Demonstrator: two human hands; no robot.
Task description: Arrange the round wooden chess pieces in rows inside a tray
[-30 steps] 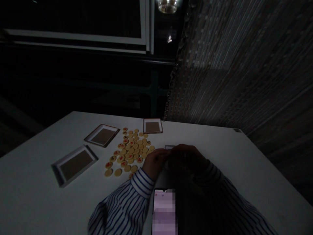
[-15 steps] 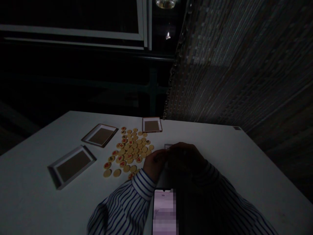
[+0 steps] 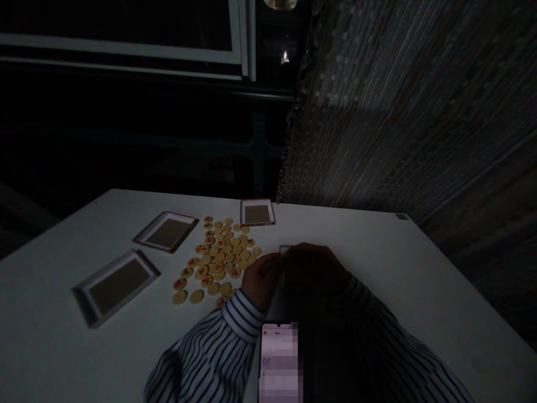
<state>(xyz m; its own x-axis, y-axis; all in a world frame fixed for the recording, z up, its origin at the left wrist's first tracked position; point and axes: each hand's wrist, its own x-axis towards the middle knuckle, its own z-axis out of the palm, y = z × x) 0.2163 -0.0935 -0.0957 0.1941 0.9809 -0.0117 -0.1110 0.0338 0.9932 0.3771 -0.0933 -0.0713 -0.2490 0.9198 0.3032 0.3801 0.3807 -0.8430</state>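
My left hand point(image 3: 263, 278) is closed at the right edge of a spread of round wooden pieces point(image 3: 218, 257), some with red or dark characters. Beside it, my right hand point(image 3: 316, 268) lies in deep shadow with its fingers bent, and the fingertips of both hands meet. What they hold, if anything, is too dark to make out. Partly covered by the hands is a pale-rimmed box point(image 3: 285, 248). A lit phone point(image 3: 279, 358) lies below my wrists.
Three shallow boxes stand around the pieces: a rectangular one point(image 3: 115, 284) at left, another point(image 3: 166, 231) behind it, a small one point(image 3: 257, 212) at the back of the white table point(image 3: 390, 263). A bead curtain point(image 3: 356, 129) hangs behind.
The whole view has shifted slightly, so the table items appear a little further left. Both hands stay together in nearly the same pose.
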